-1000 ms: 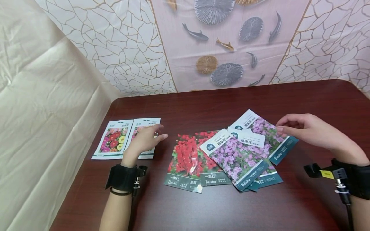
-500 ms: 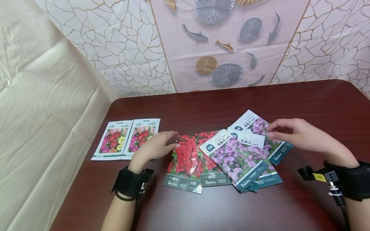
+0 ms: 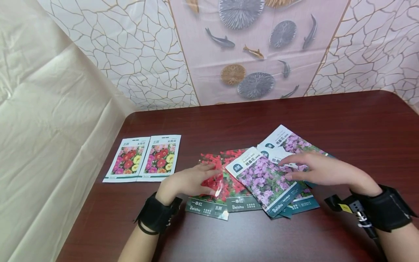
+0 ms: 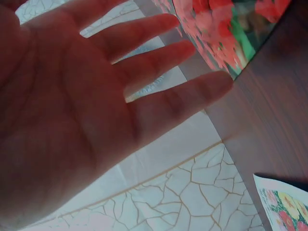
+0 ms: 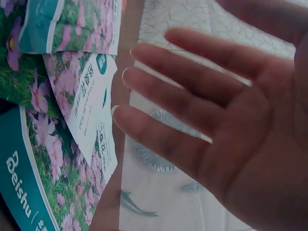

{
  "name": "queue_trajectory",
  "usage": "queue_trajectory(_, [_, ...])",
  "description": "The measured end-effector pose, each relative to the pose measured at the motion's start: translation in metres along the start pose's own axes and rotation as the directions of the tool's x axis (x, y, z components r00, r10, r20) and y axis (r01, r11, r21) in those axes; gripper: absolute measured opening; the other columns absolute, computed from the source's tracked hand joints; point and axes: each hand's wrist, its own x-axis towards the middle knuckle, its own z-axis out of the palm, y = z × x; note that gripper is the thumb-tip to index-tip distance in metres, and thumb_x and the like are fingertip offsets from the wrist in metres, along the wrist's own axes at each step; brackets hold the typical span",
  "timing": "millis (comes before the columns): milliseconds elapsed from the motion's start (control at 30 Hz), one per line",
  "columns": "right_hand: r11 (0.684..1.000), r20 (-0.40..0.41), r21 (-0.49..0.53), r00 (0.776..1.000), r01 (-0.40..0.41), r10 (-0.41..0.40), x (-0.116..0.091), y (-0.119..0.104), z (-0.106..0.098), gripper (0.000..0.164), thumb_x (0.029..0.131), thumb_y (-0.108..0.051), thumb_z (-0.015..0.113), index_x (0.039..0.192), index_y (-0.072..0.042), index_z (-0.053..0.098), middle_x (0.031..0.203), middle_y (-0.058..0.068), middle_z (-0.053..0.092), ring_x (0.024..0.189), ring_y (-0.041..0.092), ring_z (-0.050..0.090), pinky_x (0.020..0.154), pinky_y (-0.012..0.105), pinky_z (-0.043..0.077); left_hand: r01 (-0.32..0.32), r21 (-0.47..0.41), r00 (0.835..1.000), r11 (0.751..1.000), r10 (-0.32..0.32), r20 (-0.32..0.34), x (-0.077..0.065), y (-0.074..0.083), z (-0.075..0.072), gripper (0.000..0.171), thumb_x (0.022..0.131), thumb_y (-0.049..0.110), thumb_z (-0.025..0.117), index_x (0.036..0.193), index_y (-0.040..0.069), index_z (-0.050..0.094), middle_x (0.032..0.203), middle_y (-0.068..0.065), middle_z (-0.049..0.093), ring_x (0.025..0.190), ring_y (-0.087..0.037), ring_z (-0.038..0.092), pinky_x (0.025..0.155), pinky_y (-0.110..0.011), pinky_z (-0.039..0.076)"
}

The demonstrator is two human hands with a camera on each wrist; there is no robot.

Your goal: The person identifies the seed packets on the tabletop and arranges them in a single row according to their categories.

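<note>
My left hand [image 3: 191, 181] is over the left red-flower seed packet [image 3: 206, 208], its fingers spread across the picture. In the left wrist view its fingers [image 4: 178, 98] are straight and the palm holds nothing. A second red-flower packet [image 3: 243, 203] lies partly under the purple-flower seed packets. My right hand [image 3: 315, 168] hangs over the right side of that pile, close to the top purple-flower packet [image 3: 262, 182]. Its fingers [image 5: 159, 137] are extended in the right wrist view, with nothing in the palm. Another purple packet [image 3: 294, 142] shows behind the hand.
Two white-bordered seed packets [image 3: 160, 160] with mixed flowers lie side by side at the left of the dark red table [image 3: 248, 240]. A patterned cloth [image 3: 147, 54] hangs behind the table, and a cream cloth [image 3: 49, 127] slopes along its left side.
My left hand has moved right, from over the white-bordered packets to the red-flower packet. My right hand has moved left over the purple-flower pile. The packets look unmoved.
</note>
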Motion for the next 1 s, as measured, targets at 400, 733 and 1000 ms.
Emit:
queue_trajectory(400, [0.991, 0.298, 0.075, 0.946, 0.107, -0.125, 0.006, -0.007, 0.02, 0.055, 0.091, -0.041, 0.05, 0.139, -0.015, 0.04, 0.142, 0.004, 0.037, 0.131, 0.032, 0.028, 0.1, 0.046, 0.032, -0.031, 0.055, 0.995, 0.998, 0.026, 0.093, 0.003, 0.014, 0.009, 0.068, 0.083, 0.033, 0.066, 0.143, 0.025, 0.033, 0.151, -0.002, 0.016, 0.138, -0.025, 0.01, 0.105, -0.046, 0.024])
queue_trajectory(733, [0.992, 0.376, 0.081, 0.919, 0.097, -0.121, 0.009, -0.011, 0.026, 0.058, 0.09, -0.04, 0.053, 0.14, -0.017, 0.038, 0.142, 0.001, 0.037, 0.131, 0.033, 0.027, 0.1, 0.056, 0.025, 0.054, 0.091, 0.992, 0.994, -0.064, 0.111, 0.002, 0.018, 0.01, 0.072, 0.083, 0.034, 0.067, 0.143, 0.02, 0.031, 0.15, -0.006, 0.019, 0.137, -0.025, 0.013, 0.106, -0.042, 0.023])
queue_trajectory(1000, [0.99, 0.373, 0.084, 0.918, 0.111, -0.135, 0.01, -0.008, 0.027, 0.057, 0.09, -0.04, 0.053, 0.14, -0.015, 0.038, 0.142, 0.002, 0.037, 0.131, 0.033, 0.028, 0.101, 0.05, 0.028, 0.09, 0.041, 0.99, 0.995, -0.094, 0.107, 0.002, 0.013, 0.007, 0.075, 0.081, 0.032, 0.068, 0.144, 0.019, 0.029, 0.15, -0.007, 0.019, 0.137, -0.024, 0.013, 0.106, -0.042, 0.025])
